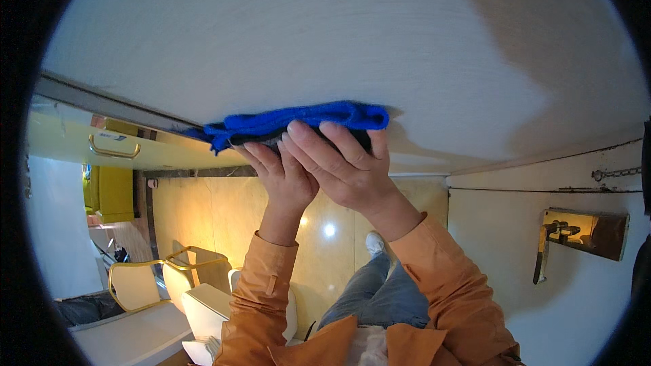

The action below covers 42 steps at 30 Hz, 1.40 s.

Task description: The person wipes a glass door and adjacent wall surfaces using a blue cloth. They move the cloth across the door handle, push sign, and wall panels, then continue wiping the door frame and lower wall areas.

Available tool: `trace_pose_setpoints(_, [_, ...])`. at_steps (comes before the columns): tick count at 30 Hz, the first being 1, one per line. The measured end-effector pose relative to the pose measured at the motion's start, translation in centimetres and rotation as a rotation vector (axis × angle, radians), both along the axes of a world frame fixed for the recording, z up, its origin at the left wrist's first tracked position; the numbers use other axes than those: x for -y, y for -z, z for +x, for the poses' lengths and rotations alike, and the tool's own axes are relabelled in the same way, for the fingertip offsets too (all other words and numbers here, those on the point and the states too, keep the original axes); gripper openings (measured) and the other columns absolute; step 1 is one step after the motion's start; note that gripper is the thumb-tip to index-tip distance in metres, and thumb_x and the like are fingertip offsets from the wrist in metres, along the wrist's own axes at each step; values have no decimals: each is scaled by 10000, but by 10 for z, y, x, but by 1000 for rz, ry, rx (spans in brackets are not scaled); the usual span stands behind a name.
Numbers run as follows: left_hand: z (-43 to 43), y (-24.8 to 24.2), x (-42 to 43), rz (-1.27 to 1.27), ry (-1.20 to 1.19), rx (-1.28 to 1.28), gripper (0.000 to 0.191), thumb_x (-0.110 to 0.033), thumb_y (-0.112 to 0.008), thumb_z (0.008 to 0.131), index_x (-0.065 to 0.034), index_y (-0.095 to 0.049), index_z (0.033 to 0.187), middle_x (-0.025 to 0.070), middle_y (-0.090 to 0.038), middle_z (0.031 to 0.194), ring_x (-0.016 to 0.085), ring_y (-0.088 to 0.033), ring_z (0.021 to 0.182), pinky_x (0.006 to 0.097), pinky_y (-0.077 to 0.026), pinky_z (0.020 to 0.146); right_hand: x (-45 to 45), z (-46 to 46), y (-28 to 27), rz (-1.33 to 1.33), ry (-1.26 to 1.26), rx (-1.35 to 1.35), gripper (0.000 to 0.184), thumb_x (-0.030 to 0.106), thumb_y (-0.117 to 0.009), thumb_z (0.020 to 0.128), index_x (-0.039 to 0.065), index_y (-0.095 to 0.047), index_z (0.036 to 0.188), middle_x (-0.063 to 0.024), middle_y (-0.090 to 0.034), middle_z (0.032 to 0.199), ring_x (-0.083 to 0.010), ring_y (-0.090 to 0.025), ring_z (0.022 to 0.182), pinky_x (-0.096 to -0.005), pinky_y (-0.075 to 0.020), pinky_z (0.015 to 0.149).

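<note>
A folded blue cloth [310, 114] lies pressed against a pale wall-like panel [285, 40]. Its frayed left end touches the edge of a grey strip [117, 103]. My right hand [351, 168] holds the cloth from below, fingers spread along its near side. Just left of it, my left hand [287, 178] has its fingertips on the cloth's underside, and the two hands touch. Between my fingers and the blue layer shows a dark piece [269, 138]; whether it is part of the cloth I cannot tell.
On the right is a white door [498, 244] with a brass lever handle [543, 254] and a door chain [618, 173]. A glass pane [168, 150] with a gold pull handle [114, 154] is at left. Gold-framed chairs [135, 284] and a green sofa [114, 193] stand lower left, beyond shiny floor tiles [229, 213].
</note>
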<state>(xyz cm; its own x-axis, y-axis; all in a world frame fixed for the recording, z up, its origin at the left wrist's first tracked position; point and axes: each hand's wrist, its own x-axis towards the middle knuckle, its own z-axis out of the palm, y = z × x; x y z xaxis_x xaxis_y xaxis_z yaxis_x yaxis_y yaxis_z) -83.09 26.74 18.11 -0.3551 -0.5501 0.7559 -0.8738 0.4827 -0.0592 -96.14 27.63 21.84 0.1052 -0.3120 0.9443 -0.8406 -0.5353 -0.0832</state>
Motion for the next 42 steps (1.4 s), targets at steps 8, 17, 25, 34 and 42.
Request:
trace_pose_setpoints(8, [1, 113, -22, 192, 41, 181, 343, -211, -555, 777, -70, -482, 1081, 235, -372, 991, 542, -365, 947, 658, -314, 814, -29, -18, 132, 262, 151, -166, 336, 278, -549, 805, 234, -546, 1139, 121, -418, 1273, -75, -281, 1237, -418, -180, 1066])
trace_pose_setpoints(17, [-52, 1, 1, -131, 89, 68, 290, -294, -468, 836, -98, -508, 1046, 296, -169, 1320, 623, -64, 1174, 700, -160, 894, -12, -49, 7, -24, 155, 140, 274, 285, -539, 806, 262, -593, 1073, 89, -421, 1288, -131, -319, 1241, -448, -118, 1082])
trace_pose_setpoints(25, [-63, 77, -14, 74, 153, 283, 390, -299, -526, 786, -61, -488, 1093, 233, -376, 1052, 510, -358, 936, 680, -247, 842, -34, -76, 112, 157, 229, 26, 312, 245, -553, 781, 254, -577, 1092, 76, -429, 1274, -146, -299, 1251, -446, -153, 1072])
trace_pose_setpoints(34, [-113, 3, -11, -117, 169, 82, 303, -267, -569, 791, -225, -544, 1090, 119, -388, 1207, 513, -165, 1215, 570, -80, 993, -37, -105, 27, 76, 251, 131, 327, 208, -562, 781, 208, -569, 1108, 3, -428, 1285, -232, -311, 1252, -499, -176, 1041])
trace_pose_setpoints(42, [-131, 30, -21, 13, 248, 214, 309, -208, -537, 750, -233, -559, 1057, 4, -448, 895, 279, -397, 776, 409, -329, 637, -49, -120, 93, 168, 375, 215, 258, 155, -604, 756, 188, -602, 1011, -50, -444, 1217, -285, -355, 1188, -524, -317, 947])
